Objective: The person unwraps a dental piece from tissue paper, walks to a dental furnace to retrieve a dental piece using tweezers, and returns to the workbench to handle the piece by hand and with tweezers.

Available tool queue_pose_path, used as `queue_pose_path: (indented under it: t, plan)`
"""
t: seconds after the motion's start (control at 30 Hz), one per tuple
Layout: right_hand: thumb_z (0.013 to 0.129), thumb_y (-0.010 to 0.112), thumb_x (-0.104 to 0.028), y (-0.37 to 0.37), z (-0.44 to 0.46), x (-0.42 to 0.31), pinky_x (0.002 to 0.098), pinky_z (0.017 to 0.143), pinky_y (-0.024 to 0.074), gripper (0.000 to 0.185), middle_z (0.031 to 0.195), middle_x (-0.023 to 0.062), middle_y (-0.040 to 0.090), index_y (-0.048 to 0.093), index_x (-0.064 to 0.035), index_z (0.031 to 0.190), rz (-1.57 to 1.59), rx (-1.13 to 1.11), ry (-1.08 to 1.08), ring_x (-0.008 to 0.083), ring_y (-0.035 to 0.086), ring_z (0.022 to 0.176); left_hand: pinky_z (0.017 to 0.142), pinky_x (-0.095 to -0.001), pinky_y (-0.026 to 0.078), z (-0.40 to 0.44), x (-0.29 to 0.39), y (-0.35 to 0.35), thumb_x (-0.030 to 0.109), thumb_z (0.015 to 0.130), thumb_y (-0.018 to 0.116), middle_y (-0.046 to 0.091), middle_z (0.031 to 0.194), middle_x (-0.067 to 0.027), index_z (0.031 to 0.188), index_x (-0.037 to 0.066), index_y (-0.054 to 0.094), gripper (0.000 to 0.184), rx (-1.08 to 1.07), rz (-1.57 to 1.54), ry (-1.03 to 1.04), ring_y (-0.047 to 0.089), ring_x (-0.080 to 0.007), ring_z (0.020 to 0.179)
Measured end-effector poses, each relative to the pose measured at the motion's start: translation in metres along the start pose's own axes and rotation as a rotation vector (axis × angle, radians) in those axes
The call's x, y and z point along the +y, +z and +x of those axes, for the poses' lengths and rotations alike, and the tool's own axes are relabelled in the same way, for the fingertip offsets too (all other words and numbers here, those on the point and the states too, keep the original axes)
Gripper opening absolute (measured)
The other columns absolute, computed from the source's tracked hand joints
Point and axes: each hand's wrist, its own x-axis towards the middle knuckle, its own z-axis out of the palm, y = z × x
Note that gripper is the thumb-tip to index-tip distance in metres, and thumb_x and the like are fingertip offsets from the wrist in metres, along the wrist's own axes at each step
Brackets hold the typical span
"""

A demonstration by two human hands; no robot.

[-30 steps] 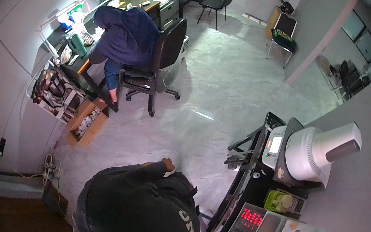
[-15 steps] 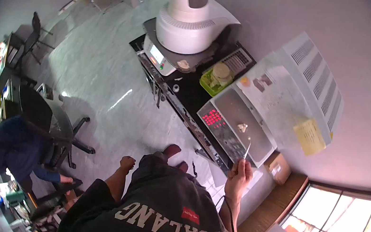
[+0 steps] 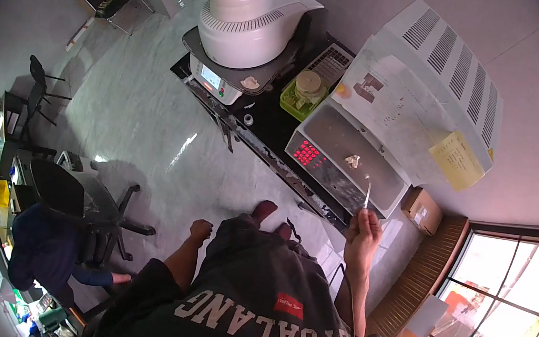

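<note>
In my right hand [image 3: 363,235] is a thin silvery tool [image 3: 368,192], pinched between the fingers and pointing away from me. Its tip is near a small whitish, irregular piece [image 3: 353,161] in the grey tray-like space of an open-lidded machine [image 3: 387,199]. Tip and piece appear slightly apart. Red lit buttons [image 3: 307,152] glow on the machine's front panel. My left hand [image 3: 201,230] hangs beside my body, its fingers curled closed, with nothing visible in it.
A white machine with a screen [image 3: 243,39] stands on the black table [image 3: 258,125], another whitish piece [image 3: 249,82] on its ledge. Beside it is a green basket [image 3: 290,107] holding a round tub [image 3: 309,85]. A cardboard box [image 3: 422,211] sits right. Left, a person [image 3: 45,250] sits near an office chair [image 3: 57,189].
My view has shifted, so the machines appear farther left and higher. The tool remains in my right hand, its tip still close to the whitish piece. My left hand stays closed.
</note>
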Motion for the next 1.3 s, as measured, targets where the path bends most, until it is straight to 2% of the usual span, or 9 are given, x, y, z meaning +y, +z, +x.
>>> queue_pose_path:
  t: [0.1,0.27,0.33,0.4,0.47,0.57,0.77,0.9,1.3]
  plan:
    - [0.101,0.056,-0.018,-0.005,0.005,0.000,0.0203,0.043,0.0217,0.020,0.066,-0.0029,0.046,0.060,-0.0027,0.090,0.048,0.067,-0.051,0.0036,0.030,0.049,0.053,-0.0336,0.052,0.011,-0.016,-0.007,0.013,0.080,0.057,0.068,0.075,-0.0110,0.090,0.001,0.072,0.022,-0.022,0.143,0.126,0.063,-0.0195,0.060]
    - [0.101,0.056,-0.019,-0.002,-0.004,-0.003,0.0206,0.043,0.0225,0.020,0.066,-0.0040,0.045,0.060,-0.0036,0.090,0.009,-0.013,0.003,0.0027,0.032,0.050,0.054,-0.0334,0.052,-0.013,0.031,-0.004,0.012,0.081,0.059,0.068,0.076,-0.0109,0.091,0.002,0.072,0.019,0.040,-0.030,-0.221,0.063,-0.0202,0.060]
    - [0.101,0.056,-0.019,-0.004,-0.001,-0.004,0.0209,0.043,0.0224,0.020,0.066,-0.0039,0.045,0.058,-0.0047,0.088,0.056,0.052,-0.047,0.0031,0.032,0.051,0.054,-0.0331,0.052,0.027,-0.016,-0.010,0.012,0.080,0.060,0.068,0.075,-0.0098,0.090,0.003,0.072,0.018,-0.074,0.328,0.256,0.063,-0.0199,0.059]
    - [0.101,0.057,-0.019,-0.013,0.008,-0.004,0.0210,0.043,0.0223,0.020,0.067,-0.0033,0.045,0.058,-0.0049,0.087,0.142,0.148,-0.110,0.0038,0.033,0.051,0.054,-0.0333,0.052,0.028,-0.019,-0.008,0.013,0.080,0.061,0.068,0.074,-0.0093,0.089,0.004,0.072,0.018,-0.084,0.308,0.263,0.063,-0.0196,0.059]
    - [0.101,0.056,-0.019,-0.007,0.005,-0.002,0.0213,0.043,0.0222,0.020,0.067,-0.0035,0.046,0.058,-0.0061,0.086,0.079,0.090,-0.071,0.0034,0.032,0.050,0.055,-0.0342,0.052,0.006,0.027,0.001,0.014,0.080,0.061,0.068,0.074,-0.0092,0.089,0.004,0.073,0.018,0.013,-0.085,-0.185,0.063,-0.0194,0.059]
    - [0.101,0.055,-0.019,0.006,-0.006,0.006,0.0216,0.043,0.0214,0.020,0.067,-0.0039,0.047,0.059,-0.0072,0.086,-0.002,-0.010,-0.024,0.0027,0.031,0.050,0.055,-0.0347,0.052,0.032,-0.002,0.001,0.015,0.079,0.062,0.068,0.073,-0.0097,0.088,0.004,0.073,0.018,-0.055,0.173,0.119,0.063,-0.0194,0.059]
    - [0.101,0.056,-0.019,-0.002,0.001,0.006,0.0205,0.042,0.0210,0.020,0.066,-0.0039,0.045,0.059,-0.0061,0.086,0.019,0.033,-0.034,0.0031,0.030,0.050,0.054,-0.0330,0.052,0.016,0.034,0.003,0.015,0.079,0.062,0.067,0.072,-0.0102,0.087,0.001,0.072,0.019,0.021,0.002,-0.143,0.064,-0.0206,0.059]
    - [0.102,0.055,-0.019,-0.003,-0.002,-0.001,0.0207,0.043,0.0211,0.021,0.066,-0.0048,0.043,0.059,-0.0053,0.087,0.074,0.079,-0.061,0.0028,0.029,0.051,0.054,-0.0337,0.052,0.049,-0.014,-0.006,0.015,0.080,0.062,0.067,0.073,-0.0102,0.088,0.001,0.071,0.018,-0.149,0.473,0.322,0.062,-0.0203,0.058]
    - [0.101,0.056,-0.019,0.000,-0.005,0.002,0.0210,0.044,0.0207,0.020,0.065,-0.0044,0.043,0.058,-0.0074,0.085,-0.021,0.035,-0.018,0.0025,0.030,0.051,0.057,-0.0348,0.053,0.021,0.038,-0.002,0.014,0.080,0.058,0.067,0.074,-0.0090,0.087,0.003,0.071,0.018,-0.062,0.009,-0.091,0.063,-0.0194,0.061]
